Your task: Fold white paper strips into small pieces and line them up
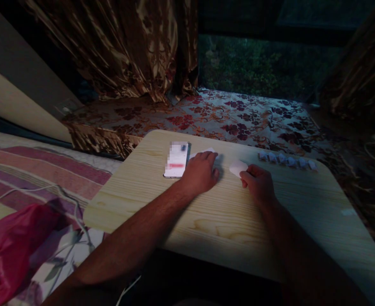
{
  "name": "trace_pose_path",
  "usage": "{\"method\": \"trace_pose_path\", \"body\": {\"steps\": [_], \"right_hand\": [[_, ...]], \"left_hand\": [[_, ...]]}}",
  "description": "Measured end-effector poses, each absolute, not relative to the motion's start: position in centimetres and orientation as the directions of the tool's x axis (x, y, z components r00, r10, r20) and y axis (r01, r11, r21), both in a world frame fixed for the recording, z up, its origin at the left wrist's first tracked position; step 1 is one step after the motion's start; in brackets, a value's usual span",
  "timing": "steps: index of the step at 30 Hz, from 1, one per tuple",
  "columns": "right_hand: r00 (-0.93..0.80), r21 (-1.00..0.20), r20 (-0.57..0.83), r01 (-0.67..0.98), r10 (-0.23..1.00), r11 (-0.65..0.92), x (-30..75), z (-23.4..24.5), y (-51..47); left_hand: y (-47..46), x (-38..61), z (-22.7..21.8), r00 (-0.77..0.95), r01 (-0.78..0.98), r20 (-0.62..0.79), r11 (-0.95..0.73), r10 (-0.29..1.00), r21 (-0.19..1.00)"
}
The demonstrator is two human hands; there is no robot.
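Note:
My right hand (258,182) is closed, pinching a small white piece of paper (237,167) between thumb and fingers just above the wooden table (219,221). Fingers stretched forward, my left hand (201,172) rests palm down over other white paper (210,150), which it partly covers. Whether that paper is one sheet or a stack I cannot tell. Close by on the left of this hand lies a phone (176,160) with its screen lit. Beyond my right hand, several small folded white pieces (287,161) stand in a row along the table's far edge.
A striped bed (88,178) with a pink cloth (12,242) and a white cable (79,212) lies left of the table. Behind it runs a flower-patterned window ledge (238,112) under a gold curtain (149,46). A small whitish scrap (348,212) lies near the right edge.

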State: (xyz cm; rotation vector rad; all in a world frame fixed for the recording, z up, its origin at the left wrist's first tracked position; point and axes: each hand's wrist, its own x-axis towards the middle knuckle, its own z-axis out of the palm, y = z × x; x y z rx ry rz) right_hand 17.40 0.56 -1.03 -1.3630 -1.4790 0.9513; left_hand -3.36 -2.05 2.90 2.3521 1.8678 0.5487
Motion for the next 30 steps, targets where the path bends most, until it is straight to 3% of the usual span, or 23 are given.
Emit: {"method": "trace_pose_path", "body": {"steps": [10,20,30], "right_hand": [[0.005,-0.948,0.108,0.302,0.994,0.101,17.6,-1.6,0.8],[-0.006,-0.932,0.101,0.349,0.995,0.097,17.6,-0.9,0.6],[-0.006,-0.939,0.099,0.331,0.995,0.095,17.4,-0.6,0.4]], "left_hand": [[-4.1,-1.7,2.0,0.142,0.953,0.167,-0.18,0.976,0.243],[-5.6,-2.8,2.2,-0.007,0.977,0.085,-0.011,0.996,0.211],[-6.1,-3.0,2.7,-0.023,0.972,0.144,-0.012,0.989,0.235]]}}
